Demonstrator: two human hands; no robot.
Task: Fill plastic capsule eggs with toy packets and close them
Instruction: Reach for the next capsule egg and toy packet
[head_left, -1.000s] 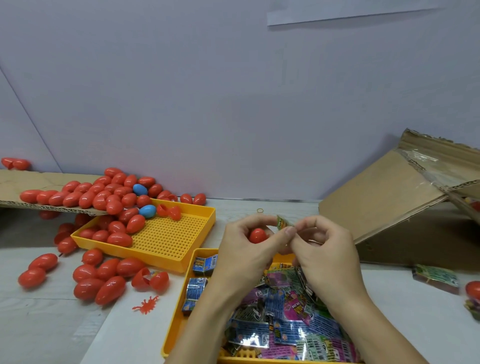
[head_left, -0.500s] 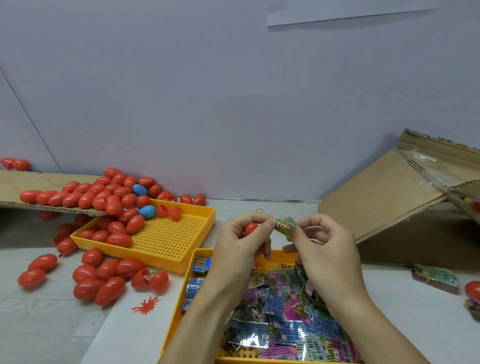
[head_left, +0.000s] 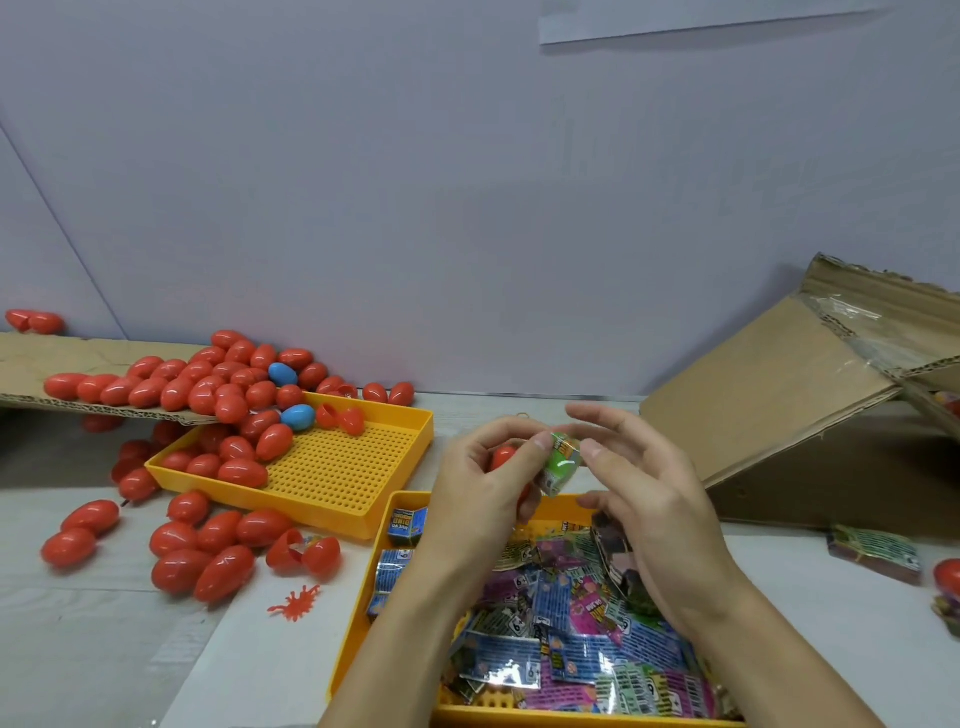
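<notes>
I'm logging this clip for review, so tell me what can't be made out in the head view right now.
- Red egg: mostly hidden in the left hand; open or closed, can't tell.
- Green packet: print blurred, pinched between both hands; right hand covers its edge.
- Box: cut off by the right edge, contents unseen.
- Near tray: bottom edge cuts it off, arms cover packets.

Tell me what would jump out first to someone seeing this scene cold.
Probably the heap of red capsule eggs spilling off a cardboard sheet into the yellow tray at left, with two blue eggs among them. Next, at center, the left hand holding a red egg while both hands pinch a green toy packet above a second yellow tray of colorful packets.
</notes>
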